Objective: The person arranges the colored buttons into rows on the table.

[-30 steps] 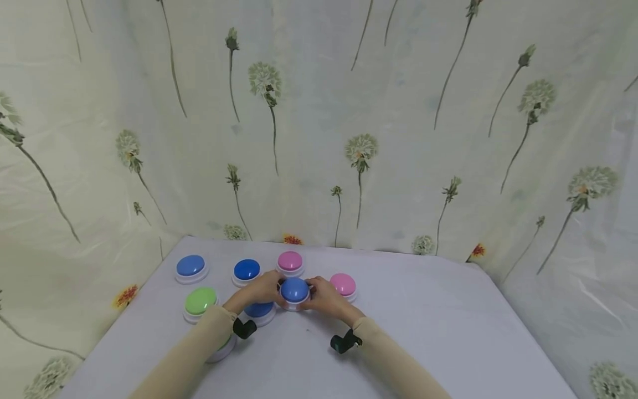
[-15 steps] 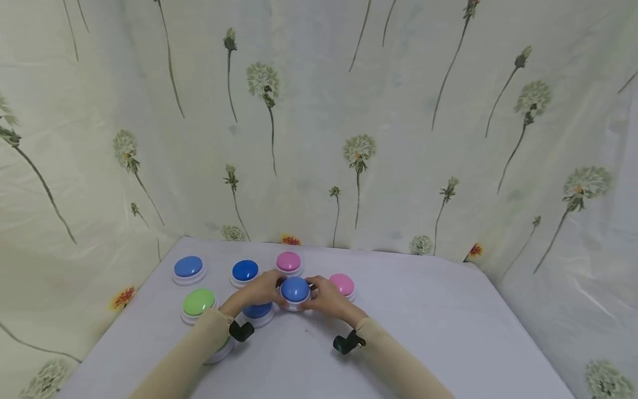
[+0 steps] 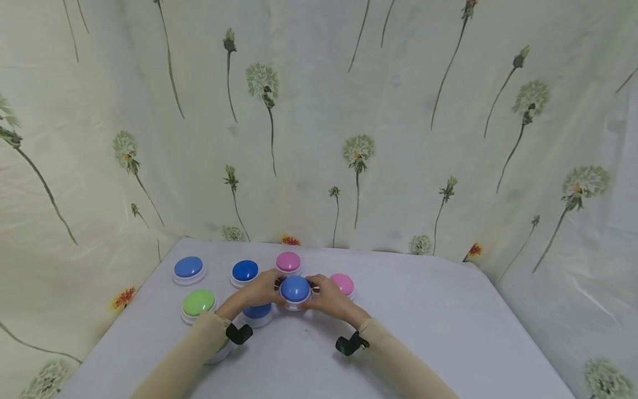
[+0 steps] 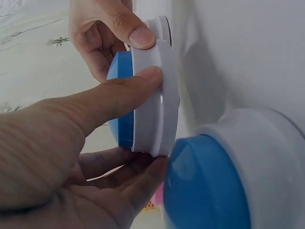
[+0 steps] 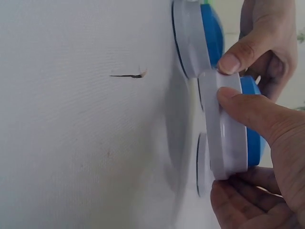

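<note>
Both hands grip one round push button [image 3: 295,289], which has a blue domed cap and a white base. The left hand [image 3: 259,289] holds its left side, and the right hand [image 3: 330,299] its right side. In the left wrist view, both thumbs press the white rim [image 4: 155,102], and fingers of the left hand curl round the far side. A gap and a shadow separate the held button from the table in the right wrist view. Close to the left hand stands another blue button [image 3: 258,311], partly hidden by that hand.
Pink buttons [image 3: 288,261] stand behind the hands and to the right [image 3: 343,284]. Further left are a dark blue button [image 3: 245,270], a lighter blue one [image 3: 188,267] and a green one [image 3: 198,302]. The left sleeve covers part of another button [image 3: 219,353]. A flowered curtain [image 3: 309,138] backs the white table [image 3: 423,316].
Both wrists have spread slightly outward, while the held button stays in nearly the same place between the hands. The other buttons have not been moved.
</note>
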Available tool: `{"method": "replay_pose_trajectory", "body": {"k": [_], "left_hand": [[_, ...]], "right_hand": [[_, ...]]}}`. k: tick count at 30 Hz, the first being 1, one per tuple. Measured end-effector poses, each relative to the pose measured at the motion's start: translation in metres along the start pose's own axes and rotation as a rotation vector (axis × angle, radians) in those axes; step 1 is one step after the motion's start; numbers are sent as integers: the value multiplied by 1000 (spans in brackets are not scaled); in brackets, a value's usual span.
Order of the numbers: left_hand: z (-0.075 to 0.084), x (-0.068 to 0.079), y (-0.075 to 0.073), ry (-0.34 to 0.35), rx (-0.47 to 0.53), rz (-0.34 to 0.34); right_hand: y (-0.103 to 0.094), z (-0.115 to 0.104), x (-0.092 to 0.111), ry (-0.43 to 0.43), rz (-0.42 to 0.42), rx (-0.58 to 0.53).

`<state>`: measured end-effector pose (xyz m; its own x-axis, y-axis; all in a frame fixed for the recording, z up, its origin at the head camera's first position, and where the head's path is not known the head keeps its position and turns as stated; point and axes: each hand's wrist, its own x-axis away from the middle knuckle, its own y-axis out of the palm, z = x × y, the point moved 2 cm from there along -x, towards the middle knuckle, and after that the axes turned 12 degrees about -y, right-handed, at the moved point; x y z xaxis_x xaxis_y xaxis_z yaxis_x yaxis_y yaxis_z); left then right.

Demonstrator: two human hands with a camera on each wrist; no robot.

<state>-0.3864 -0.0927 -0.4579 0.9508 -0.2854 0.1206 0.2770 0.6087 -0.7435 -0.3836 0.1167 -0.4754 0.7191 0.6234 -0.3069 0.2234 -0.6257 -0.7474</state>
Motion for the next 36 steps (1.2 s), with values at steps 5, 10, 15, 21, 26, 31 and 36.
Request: {"method": "replay_pose_trajectory", "body": {"k": [5,10,15,21,26,31,36], "left_hand": [[5,4,0,32,24,-10],[19,12,3,131,88,-21],[39,22,12,193,80,-26],[66,35,26,186,70,-18],[90,44,42,198,66,-25],[107,48,57,241,67,-26],[120,48,68,257,63,-21]], "right_hand": [[-5,-5,7,-14,24,-5],[-16,-10,23,-17,64,1],[-30,-19,44,-21,112,34],[-48,-31,71,-21,151,33],[-62,-38,101,31,187,13],[-72,-40,125,56,198,32],[-79,-37,139,59,208,72]]}}
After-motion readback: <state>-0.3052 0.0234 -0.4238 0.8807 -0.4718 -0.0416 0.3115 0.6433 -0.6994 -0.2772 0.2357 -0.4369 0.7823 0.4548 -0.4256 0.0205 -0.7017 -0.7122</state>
